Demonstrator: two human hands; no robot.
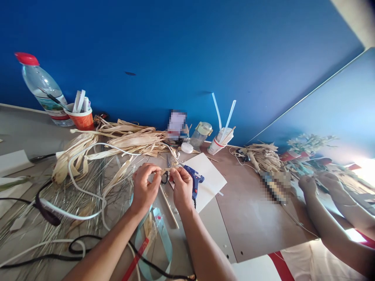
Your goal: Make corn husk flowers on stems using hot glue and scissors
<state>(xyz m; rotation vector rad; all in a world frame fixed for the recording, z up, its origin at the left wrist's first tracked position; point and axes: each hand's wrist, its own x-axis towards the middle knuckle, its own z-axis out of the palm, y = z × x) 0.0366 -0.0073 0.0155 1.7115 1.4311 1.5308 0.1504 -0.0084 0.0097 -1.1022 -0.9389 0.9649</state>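
Note:
My left hand [145,186] and my right hand [182,188] are close together above the table, both closed in a pinch. Between their fingertips stretches a thin, pale tan strip of corn husk [166,169]. Just right of my right hand lies a blue glue gun [197,178] on a white sheet [211,180], partly hidden by the hand. Below the hands a thin wooden stick [170,208] rests on the tabletop. A loop of light blue ribbon [164,238] and a red strip [136,258] lie between my forearms.
Dried corn husks [125,141] and white and black cables [73,187] spread over the left side. A bottle [43,91], orange cup [83,118], clear jar [200,134] and cup with straws [218,143] stand along the blue wall. At right, another person's arms [325,210] rest over the table.

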